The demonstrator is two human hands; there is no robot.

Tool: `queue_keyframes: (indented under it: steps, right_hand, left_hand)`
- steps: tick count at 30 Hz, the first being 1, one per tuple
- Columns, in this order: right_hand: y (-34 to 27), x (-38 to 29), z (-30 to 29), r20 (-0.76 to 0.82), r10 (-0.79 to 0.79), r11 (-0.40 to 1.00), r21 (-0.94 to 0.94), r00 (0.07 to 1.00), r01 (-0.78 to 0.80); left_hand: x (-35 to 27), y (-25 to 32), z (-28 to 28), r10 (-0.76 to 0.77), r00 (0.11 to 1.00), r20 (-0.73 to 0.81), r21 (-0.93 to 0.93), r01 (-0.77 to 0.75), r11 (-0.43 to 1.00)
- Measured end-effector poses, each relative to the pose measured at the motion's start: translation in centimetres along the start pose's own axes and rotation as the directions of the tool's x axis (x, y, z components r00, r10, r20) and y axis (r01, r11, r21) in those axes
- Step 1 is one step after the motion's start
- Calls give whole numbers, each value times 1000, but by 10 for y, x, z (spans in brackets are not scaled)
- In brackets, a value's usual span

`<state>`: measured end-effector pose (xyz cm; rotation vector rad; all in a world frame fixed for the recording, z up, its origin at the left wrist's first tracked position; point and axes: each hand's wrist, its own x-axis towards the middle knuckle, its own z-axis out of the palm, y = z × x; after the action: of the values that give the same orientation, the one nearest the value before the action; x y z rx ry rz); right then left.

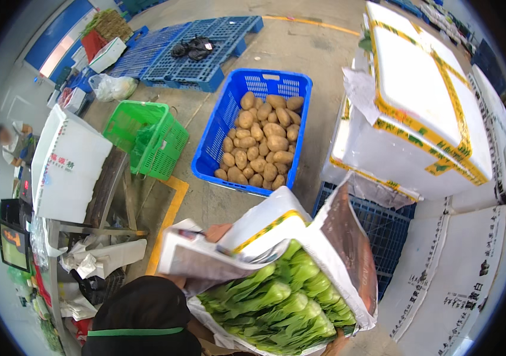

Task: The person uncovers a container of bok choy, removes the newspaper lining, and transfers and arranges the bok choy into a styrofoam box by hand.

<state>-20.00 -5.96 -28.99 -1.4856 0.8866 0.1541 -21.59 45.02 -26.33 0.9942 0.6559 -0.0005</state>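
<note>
Pale-stemmed green bok choy [288,307] lies packed in rows inside a box lined with printed paper [351,249]. The liner's flaps are folded outward over the far and right sides. My left hand [218,232] is at the left edge of a white foam piece with yellow tape [264,222], apparently a lid; a raised paper flap [204,262] hides my wrist. At the box's near right corner, my right hand [336,344] grips the lined edge, mostly cut off by the frame. A black sleeve with a green stripe [137,307] fills the lower left.
A blue crate [201,155] of potatoes [257,138] stands ahead, beside a green basket [164,155]. Taped foam boxes [426,98] on a blue pallet [371,236] flank the right. A bench [110,182] with a foam box [68,169] is left; a person [14,142] stands beyond.
</note>
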Motion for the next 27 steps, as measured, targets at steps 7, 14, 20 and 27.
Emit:
queue_keyframes:
  steps: [7, 14, 20, 27]
  right_hand:
    - [-72, -60, 52, 137, -194, 981, 12, 971, 194]
    - [-123, -88, 138, 244, -229, 973, 55, 942, 223]
    - [-145, -93, 249, 345, -276, 957, 7, 897, 291]
    - [-150, -79, 368, 337, -139, 982, -74, 931, 173]
  left_hand:
    - [-77, 87, -38, 28, 999, -15, 33, -28, 999]
    - [-118, 179, -99, 97, 994, -54, 36, -95, 995]
    - [-112, 248, -138, 190, 976, -105, 93, -180, 979]
    - [-65, 317, -170, 433, 828, -355, 394, -288, 873]
